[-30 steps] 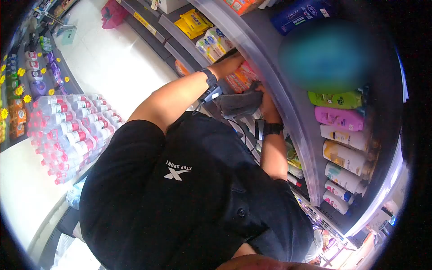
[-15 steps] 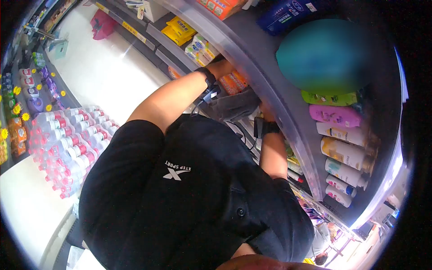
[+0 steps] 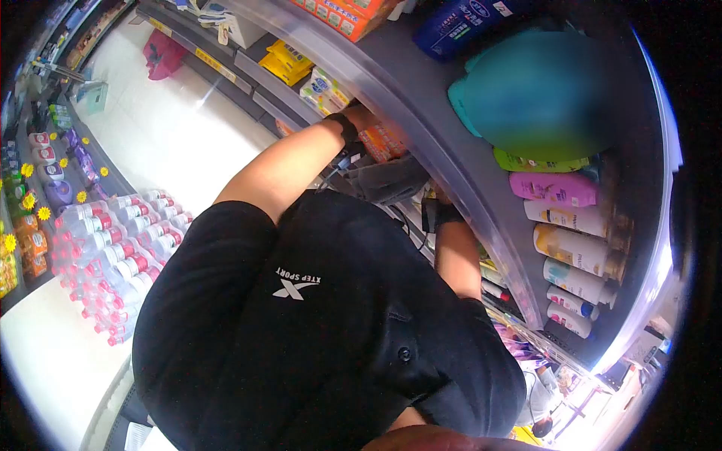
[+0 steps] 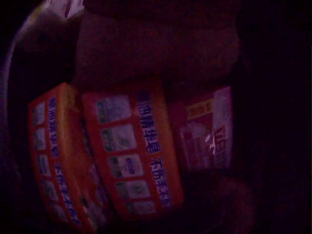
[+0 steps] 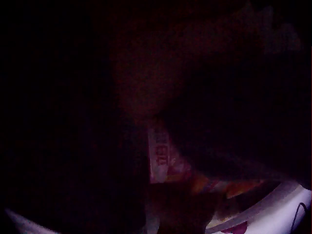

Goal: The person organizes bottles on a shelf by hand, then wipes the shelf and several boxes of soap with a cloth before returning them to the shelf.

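Observation:
In the head view my left hand reaches under the clear shelf edge beside orange packs. The left wrist view is dark: my hand lies just above orange boxes and a pink pack, its fingers not distinct. A dark grey cloth hangs between my wrists. My right hand, mostly hidden by the shelf edge, is at the cloth's right end. In the right wrist view a dark shape covers much of the scene beside a pink-white pack; finger positions cannot be made out.
The upper shelf's clear edge curves over both hands. On that shelf stand a blue pack, a pink bottle and several white bottles. Yellow packs sit on the lower shelf. Wrapped water bottles stand at the left.
The head view has shifted, so shelf goods appear further left. My left hand remains by the orange packs; my right hand is now more hidden behind the shelf edge, and the cloth sits slightly lower.

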Demonstrator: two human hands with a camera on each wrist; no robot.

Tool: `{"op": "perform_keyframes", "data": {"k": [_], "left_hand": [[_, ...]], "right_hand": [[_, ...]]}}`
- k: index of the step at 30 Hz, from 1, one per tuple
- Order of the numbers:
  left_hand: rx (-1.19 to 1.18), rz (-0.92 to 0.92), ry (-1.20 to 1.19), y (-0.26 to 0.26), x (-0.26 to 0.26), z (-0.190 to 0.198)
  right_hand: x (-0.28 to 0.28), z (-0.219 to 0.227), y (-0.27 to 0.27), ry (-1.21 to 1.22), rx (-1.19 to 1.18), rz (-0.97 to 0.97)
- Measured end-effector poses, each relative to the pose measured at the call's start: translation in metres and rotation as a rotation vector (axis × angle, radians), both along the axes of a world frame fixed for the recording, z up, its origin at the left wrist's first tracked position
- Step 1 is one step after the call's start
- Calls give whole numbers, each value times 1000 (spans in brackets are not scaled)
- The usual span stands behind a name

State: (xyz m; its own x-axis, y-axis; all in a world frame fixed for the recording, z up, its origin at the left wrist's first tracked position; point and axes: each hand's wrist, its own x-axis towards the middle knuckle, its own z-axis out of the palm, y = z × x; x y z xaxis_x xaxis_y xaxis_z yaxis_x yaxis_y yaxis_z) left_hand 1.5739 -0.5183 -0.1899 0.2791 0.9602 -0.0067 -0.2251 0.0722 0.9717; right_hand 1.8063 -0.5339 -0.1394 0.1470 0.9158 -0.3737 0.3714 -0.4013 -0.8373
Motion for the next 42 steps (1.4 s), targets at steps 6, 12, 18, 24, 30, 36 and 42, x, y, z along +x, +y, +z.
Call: {"op": "perform_keyframes", "data": {"k": [6, 12, 18, 24, 30, 36, 42], "left_hand": [[-29, -6, -8, -10, -8, -1], [-57, -29, -14, -8, -17, -2], [-79, -15, -29, 10, -5, 5], [-100, 16, -48, -1, 0, 5], [-140, 20, -57, -23, -14, 6], [-145, 28, -50, -33, -30, 5], [-156, -4, -65, -32, -28, 6]], "right_hand": [[-9, -5, -30, 13, -16, 40], [-8, -7, -39, 29, -31, 62], [-4, -9, -39, 36, -41, 121], [-8, -18, -26, 39, -51, 198], [-11, -27, -30, 50, -83, 246], [-32, -30, -46, 447, -308, 135], [-42, -36, -59, 503, -225, 35]]}}
